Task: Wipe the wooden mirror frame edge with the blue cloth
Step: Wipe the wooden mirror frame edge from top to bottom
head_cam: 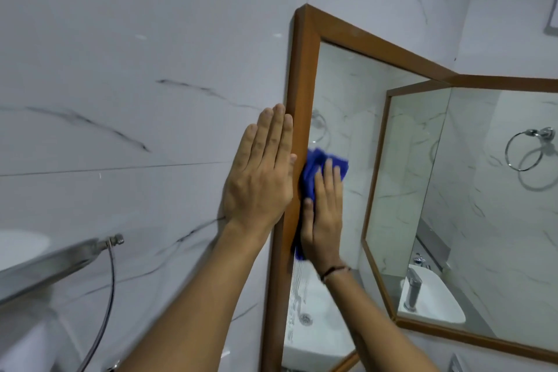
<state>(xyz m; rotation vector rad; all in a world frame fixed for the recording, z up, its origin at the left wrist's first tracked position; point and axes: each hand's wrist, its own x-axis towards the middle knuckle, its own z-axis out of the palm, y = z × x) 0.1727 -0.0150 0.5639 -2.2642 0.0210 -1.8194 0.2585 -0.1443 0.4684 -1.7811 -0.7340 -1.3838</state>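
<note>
The wooden mirror frame runs up the marble wall, its left vertical edge in the middle of the view. My left hand lies flat on the tiles, fingers straight and together, its side touching the frame's outer edge. My right hand presses the blue cloth flat against the frame's inner side and the mirror glass beside it. The cloth shows above my fingers and below my palm, partly hidden under the hand. A dark thread band sits on my right wrist.
A second framed mirror meets the first at the corner on the right. A chrome towel ring hangs on the right wall. A chrome rail with a hose juts out at lower left. A white basin and tap appear as reflections.
</note>
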